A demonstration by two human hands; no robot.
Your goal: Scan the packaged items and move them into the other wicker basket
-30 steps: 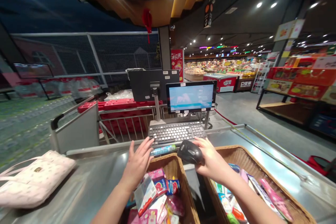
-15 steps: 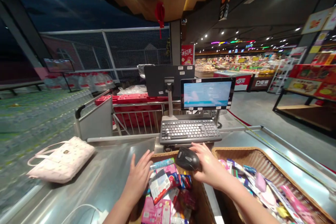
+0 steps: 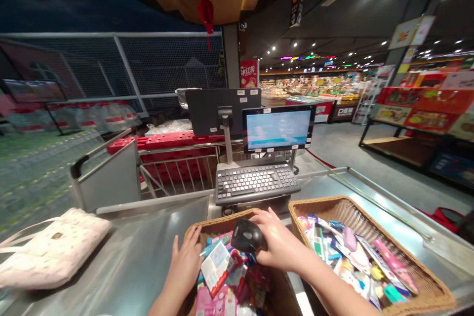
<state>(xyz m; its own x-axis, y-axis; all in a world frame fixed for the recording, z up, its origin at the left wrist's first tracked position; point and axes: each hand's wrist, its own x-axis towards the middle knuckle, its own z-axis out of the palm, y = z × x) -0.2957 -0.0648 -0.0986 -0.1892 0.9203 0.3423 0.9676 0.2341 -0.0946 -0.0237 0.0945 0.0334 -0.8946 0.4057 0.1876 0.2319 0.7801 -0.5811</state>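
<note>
My right hand (image 3: 276, 242) is wrapped round a black handheld barcode scanner (image 3: 245, 235), its head pointing left over the goods. Below it a wicker basket (image 3: 287, 289) holds a white box with a red edge (image 3: 216, 269), a pink packet (image 3: 215, 300), a light-blue tube (image 3: 215, 246) and other small packs. At this basket's left rim rests my left hand (image 3: 187, 259), fingers stretched and thumb apart, close to the tube. Its fingertips lie at the rim, and no item shows in its grasp.
A second wicker basket (image 3: 431, 291) of packaged goods stands at right on the metal counter (image 3: 151, 252). Behind are a keyboard (image 3: 257, 181), a lit monitor (image 3: 279, 129) and a shopping cart (image 3: 177, 168). At left lies a pale handbag (image 3: 62, 252).
The view has turned right, so most things sit further left. My left hand has come to the basket's left rim. The scanner stays in my right hand over the goods.
</note>
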